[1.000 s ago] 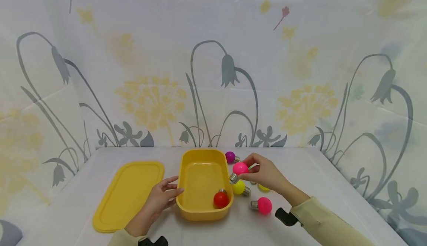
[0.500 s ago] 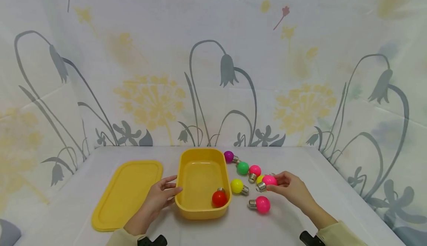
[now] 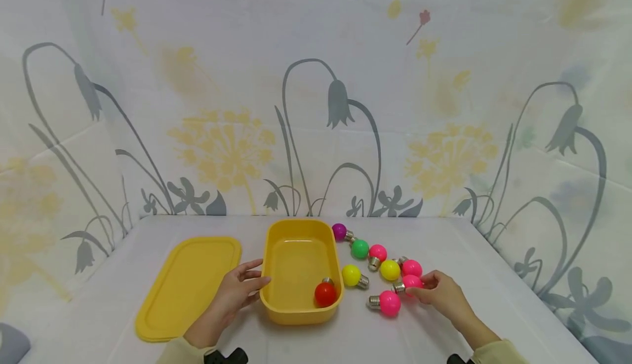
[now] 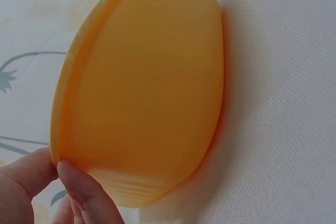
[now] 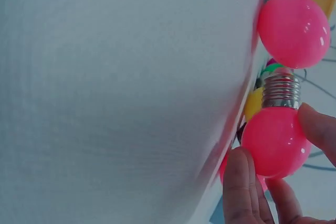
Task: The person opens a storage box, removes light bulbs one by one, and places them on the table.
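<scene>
My left hand (image 3: 234,295) pinches the left rim of a yellow plastic box (image 3: 296,317) between thumb and finger. Inside the box, in its near right corner, lies a red light bulb (image 3: 325,294). My right hand (image 3: 446,298) holds a pink light bulb (image 5: 275,140) by its round part, the metal screw base pointing left toward the box. Another pink bulb (image 3: 390,303) lies just in front of it, and a third pink bulb (image 3: 411,267) sits right behind. A yellow bulb (image 3: 390,269) is close by on the left.
Right of the box lie a second yellow bulb (image 3: 351,275), a further pink bulb (image 3: 377,252), a green bulb (image 3: 360,249) and a purple bulb (image 3: 339,231). A flat yellow lid (image 3: 190,287) lies left of the box. Behind the white table (image 3: 316,347) hangs a flower-print cloth (image 3: 306,161).
My right hand has carried the pink bulb from beside the box's right rim to the right and nearer, uncovering bulbs behind it. My left hand stays at the box.
</scene>
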Demonstrator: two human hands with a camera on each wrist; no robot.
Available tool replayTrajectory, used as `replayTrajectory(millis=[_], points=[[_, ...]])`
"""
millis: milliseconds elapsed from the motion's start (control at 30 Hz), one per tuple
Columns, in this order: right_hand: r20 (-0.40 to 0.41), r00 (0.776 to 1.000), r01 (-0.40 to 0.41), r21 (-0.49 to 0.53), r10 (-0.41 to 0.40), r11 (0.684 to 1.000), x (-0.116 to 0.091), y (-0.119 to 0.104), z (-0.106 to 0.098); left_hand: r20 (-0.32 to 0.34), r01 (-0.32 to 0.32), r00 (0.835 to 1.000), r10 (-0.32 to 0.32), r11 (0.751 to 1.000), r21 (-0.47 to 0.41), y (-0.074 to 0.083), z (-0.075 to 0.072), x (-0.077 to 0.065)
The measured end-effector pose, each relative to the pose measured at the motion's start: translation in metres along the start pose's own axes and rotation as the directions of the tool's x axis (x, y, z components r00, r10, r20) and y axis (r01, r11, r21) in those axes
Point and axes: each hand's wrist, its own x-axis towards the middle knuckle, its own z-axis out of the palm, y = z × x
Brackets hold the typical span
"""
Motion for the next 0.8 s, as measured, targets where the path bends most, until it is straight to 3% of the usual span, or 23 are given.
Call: replayTrajectory(millis=[200, 400, 567, 800], points=[[0.029, 0.999, -0.016, 0.01, 0.016, 1.0, 0.005, 0.007, 0.002, 0.0, -0.002, 1.0, 0.002, 1.0, 0.004, 0.0, 0.001, 0.0], [0.073, 0.997, 0.002, -0.046, 0.001, 0.999, 0.006, -0.006, -0.015, 0.002, 0.015, 1.0, -0.015, 1.0, 0.014, 0.0, 0.002, 0.001], [0.079, 0.995, 0.058, 0.048, -0.061, 0.997, 0.002, -0.037, -0.023, 0.001, 0.013, 1.0, -0.013, 1.0, 0.023, 0.001, 0.001, 0.0], [0.13, 0.981, 0.11, 0.232, -0.143, 0.966, 0.0, -0.093, -0.009, 0.007, 0.014, 1.0, -0.014, 1.0, 0.026, 0.003, 0.0, 0.0]])
